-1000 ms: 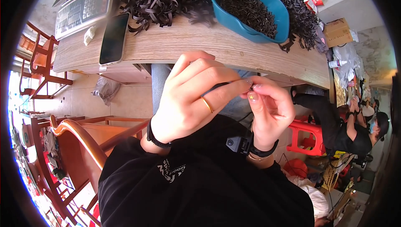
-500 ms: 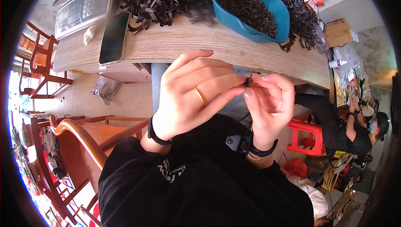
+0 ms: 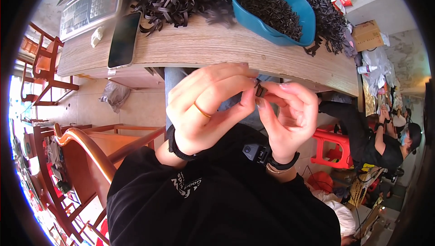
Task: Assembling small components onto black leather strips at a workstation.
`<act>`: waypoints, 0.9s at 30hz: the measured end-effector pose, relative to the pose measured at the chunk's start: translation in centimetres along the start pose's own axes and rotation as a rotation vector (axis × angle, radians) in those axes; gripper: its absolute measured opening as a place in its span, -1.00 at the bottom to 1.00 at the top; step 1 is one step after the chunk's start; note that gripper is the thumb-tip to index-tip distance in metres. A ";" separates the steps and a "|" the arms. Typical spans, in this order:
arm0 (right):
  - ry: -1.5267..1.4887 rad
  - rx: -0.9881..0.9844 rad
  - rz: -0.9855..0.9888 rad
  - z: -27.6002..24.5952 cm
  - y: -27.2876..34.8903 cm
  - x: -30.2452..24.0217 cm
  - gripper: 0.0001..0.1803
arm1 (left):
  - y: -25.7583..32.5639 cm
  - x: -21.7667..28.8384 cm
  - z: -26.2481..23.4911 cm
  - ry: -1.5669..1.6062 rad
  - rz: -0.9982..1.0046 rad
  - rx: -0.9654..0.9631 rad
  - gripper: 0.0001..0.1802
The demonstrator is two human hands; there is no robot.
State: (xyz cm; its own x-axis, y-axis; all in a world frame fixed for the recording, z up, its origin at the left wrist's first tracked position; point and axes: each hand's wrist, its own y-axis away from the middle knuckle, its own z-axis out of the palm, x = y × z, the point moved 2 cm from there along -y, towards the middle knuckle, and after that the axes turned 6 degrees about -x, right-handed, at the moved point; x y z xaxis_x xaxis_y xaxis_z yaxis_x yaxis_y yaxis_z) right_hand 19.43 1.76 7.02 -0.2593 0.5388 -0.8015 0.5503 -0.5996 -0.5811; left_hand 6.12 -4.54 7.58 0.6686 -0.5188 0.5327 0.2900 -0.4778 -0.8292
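Just past the near edge of the table, my two hands meet over my lap around a small dark strip-like piece (image 3: 259,91). My right hand (image 3: 292,119) pinches it between thumb and fingertips, palm turned up. From above, my left hand (image 3: 206,96) is closed, with its fingertips touching the top of the same piece; part of it hides behind them. Beyond my hands stands a teal basin (image 3: 267,34) holding many short dark pieces (image 3: 269,10). Left of the basin lies a heap of long dark flat strips (image 3: 176,1).
Another dark strip heap (image 3: 324,17) lies right of the basin. A phone (image 3: 122,42), crumpled white tissue (image 3: 96,36) and a scale (image 3: 93,10) occupy the table's left. A wooden chair (image 3: 86,144) stands at left; a red stool (image 3: 333,148) and another person (image 3: 385,142) are at right.
My left hand has shifted slightly left and its fingers have curled more. The small dark piece has turned and shows more between my fingertips. My right hand has barely moved.
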 end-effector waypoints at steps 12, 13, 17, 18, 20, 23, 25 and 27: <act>-0.010 0.090 -0.126 -0.7 0.6 -0.2 -0.55 | -0.4 -0.1 -0.8 -0.043 0.259 -0.266 -0.64; -0.009 0.082 -0.129 -0.7 0.6 -0.2 -0.56 | -0.4 -0.1 -0.8 -0.041 0.267 -0.274 -0.64; -0.014 0.075 -0.144 -0.6 0.6 -0.2 -0.58 | -0.7 -0.2 -0.8 0.001 0.288 -0.314 -0.67; -0.014 0.076 -0.144 -0.6 0.5 -0.2 -0.58 | -0.7 -0.1 -0.9 0.001 0.289 -0.314 -0.67; -0.042 0.059 -0.162 -0.5 0.4 -0.2 -0.60 | -0.8 -0.1 -1.0 0.074 0.242 -0.322 -0.69; -0.027 0.034 -0.181 -0.5 0.2 -0.3 -0.67 | -0.9 -0.1 -1.2 0.146 0.212 -0.307 -0.72; 0.029 -0.027 -0.165 -0.9 0.2 -0.5 -0.72 | -0.8 -0.1 -1.3 0.173 0.200 -0.284 -0.72; 0.087 -0.087 -0.149 -1.0 0.1 -0.6 -0.77 | -0.8 -0.1 -1.4 0.202 0.189 -0.262 -0.73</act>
State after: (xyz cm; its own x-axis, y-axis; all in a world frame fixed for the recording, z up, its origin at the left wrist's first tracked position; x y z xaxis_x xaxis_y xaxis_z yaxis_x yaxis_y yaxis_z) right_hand 20.40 1.99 7.57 -0.2754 0.6695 -0.6898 0.5783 -0.4579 -0.6752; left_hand 4.89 -5.07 8.44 0.5374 -0.7319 0.4189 -0.0279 -0.5119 -0.8586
